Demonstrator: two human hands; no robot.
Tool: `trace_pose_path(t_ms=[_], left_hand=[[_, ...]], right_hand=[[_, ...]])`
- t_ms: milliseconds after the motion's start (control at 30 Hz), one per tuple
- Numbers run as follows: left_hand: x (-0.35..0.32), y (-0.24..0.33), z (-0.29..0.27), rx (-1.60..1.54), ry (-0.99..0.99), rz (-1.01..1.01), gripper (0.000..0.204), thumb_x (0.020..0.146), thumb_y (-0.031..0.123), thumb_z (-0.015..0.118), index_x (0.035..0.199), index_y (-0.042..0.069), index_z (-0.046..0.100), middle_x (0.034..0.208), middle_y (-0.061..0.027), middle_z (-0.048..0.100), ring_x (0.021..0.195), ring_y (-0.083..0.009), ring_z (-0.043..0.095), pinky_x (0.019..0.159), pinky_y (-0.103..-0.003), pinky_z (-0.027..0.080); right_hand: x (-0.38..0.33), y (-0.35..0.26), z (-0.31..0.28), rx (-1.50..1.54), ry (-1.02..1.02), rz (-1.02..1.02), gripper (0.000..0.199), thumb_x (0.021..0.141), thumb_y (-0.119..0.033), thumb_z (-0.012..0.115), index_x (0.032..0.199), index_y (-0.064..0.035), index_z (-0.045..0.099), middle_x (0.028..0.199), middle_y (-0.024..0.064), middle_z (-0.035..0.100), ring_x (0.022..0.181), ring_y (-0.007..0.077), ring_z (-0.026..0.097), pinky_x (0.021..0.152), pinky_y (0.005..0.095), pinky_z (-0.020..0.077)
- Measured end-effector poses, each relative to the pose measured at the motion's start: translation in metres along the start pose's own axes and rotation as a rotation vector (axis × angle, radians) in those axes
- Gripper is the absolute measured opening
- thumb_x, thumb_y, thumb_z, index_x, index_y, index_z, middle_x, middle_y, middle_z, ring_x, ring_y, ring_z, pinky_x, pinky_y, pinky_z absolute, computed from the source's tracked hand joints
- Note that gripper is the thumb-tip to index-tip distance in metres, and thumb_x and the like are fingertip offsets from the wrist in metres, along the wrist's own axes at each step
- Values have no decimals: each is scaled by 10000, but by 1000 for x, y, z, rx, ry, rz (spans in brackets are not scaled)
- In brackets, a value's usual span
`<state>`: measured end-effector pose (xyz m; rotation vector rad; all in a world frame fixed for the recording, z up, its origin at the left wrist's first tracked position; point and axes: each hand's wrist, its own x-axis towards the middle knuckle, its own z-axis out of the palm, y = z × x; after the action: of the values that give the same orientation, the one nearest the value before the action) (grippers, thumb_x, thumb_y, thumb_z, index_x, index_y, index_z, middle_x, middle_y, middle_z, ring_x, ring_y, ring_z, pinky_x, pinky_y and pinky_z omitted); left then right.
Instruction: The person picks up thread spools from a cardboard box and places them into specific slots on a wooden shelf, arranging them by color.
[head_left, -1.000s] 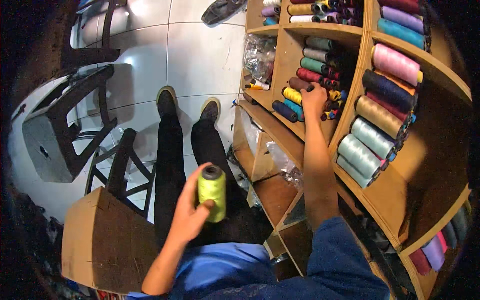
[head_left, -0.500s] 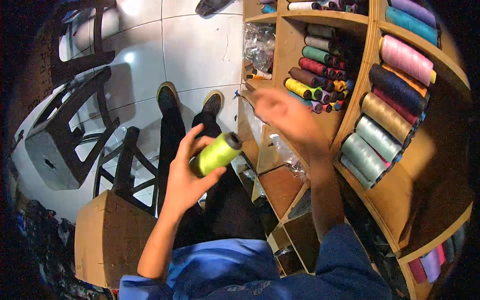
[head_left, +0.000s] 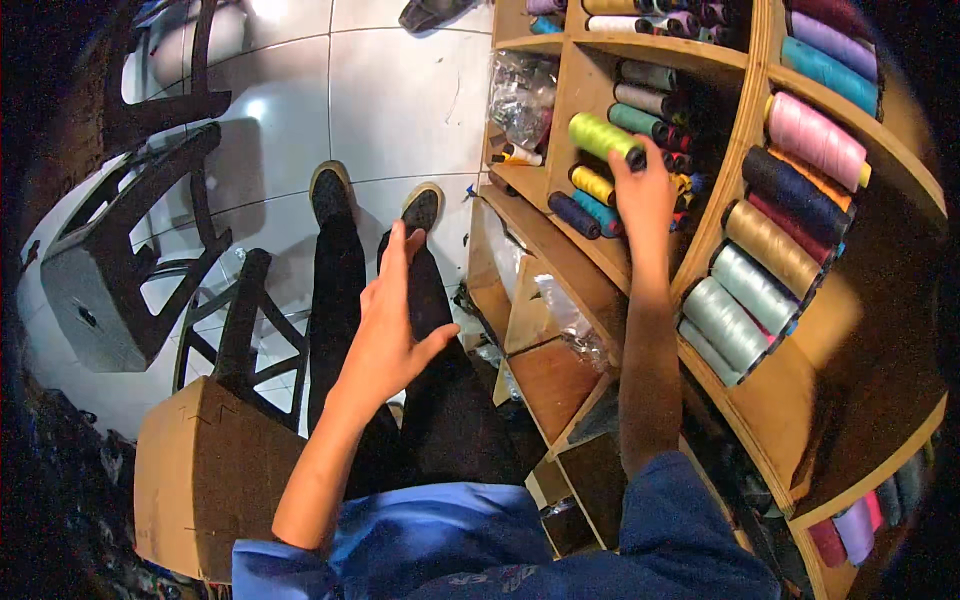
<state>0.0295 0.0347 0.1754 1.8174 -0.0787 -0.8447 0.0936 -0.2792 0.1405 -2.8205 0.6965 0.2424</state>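
A lime-green thread spool [head_left: 598,135] is in my right hand [head_left: 646,190], gripped at its dark near end. It is at the front of a shelf compartment, over several stacked spools; I cannot tell whether it rests on them. Close below it lie a yellow spool [head_left: 592,184], a teal spool [head_left: 597,214] and a navy spool [head_left: 573,215]. A dark green spool [head_left: 637,122] is just behind it. My left hand [head_left: 385,325] is held above my legs, fingers stretched and thumb apart, with nothing in it.
The wooden shelf [head_left: 755,120] rises on my right, with large pink [head_left: 815,138], tan [head_left: 775,240] and pale grey cones [head_left: 722,322]. Clear plastic bags [head_left: 522,95] fill a side compartment. A cardboard box [head_left: 165,480] and black stools [head_left: 120,260] stand on the left.
The lime-green spool has gone from my left hand to my right, which has carried it to the shelf compartment. My left hand is now empty.
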Motion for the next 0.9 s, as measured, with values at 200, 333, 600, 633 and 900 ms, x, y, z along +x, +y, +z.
trace_pose_path(t_ms=[200,333,600,633,900], left_hand=[[-9,-9,-10,16,4,-18,1080,650,16,730,1428,54,-18,1383,-202,356,1310,-340,290,1069,-410,217],[-15,-20,-20,2,36,-52,1066,662,11,721,1433,68,-14,1382,-203,358,1315,-315,297,1067,-395,222],[-26,-22,-24,-6,94,-86,974,669,-25,693,1430,71,93,1370,-192,380,1282,-299,360,1056,-369,268],[-30,-19,-26,1,117,-80,922,671,-28,687,1423,65,161,1366,-179,392,1279,-289,368,1052,-363,278],[-150,25,-52,-90,536,-45,464,704,-95,628,1144,45,586,1294,-120,491,940,-162,611,748,-259,531]], right_hand=[[51,38,40,-229,-87,56,480,742,-223,670,1152,-15,532,1013,260,599,987,397,556,861,442,436],[55,46,49,-277,-64,56,513,711,-208,692,1159,-20,527,998,263,597,977,395,557,860,434,443],[34,24,37,-248,96,83,488,705,-155,671,1147,-15,522,1083,240,485,992,382,516,850,417,444],[28,13,32,-209,143,98,468,710,-135,661,1142,-19,524,1097,237,469,1000,375,512,850,414,441],[-7,-52,34,-23,12,-286,273,763,-160,579,1020,-86,632,912,145,625,853,317,603,791,372,464]])
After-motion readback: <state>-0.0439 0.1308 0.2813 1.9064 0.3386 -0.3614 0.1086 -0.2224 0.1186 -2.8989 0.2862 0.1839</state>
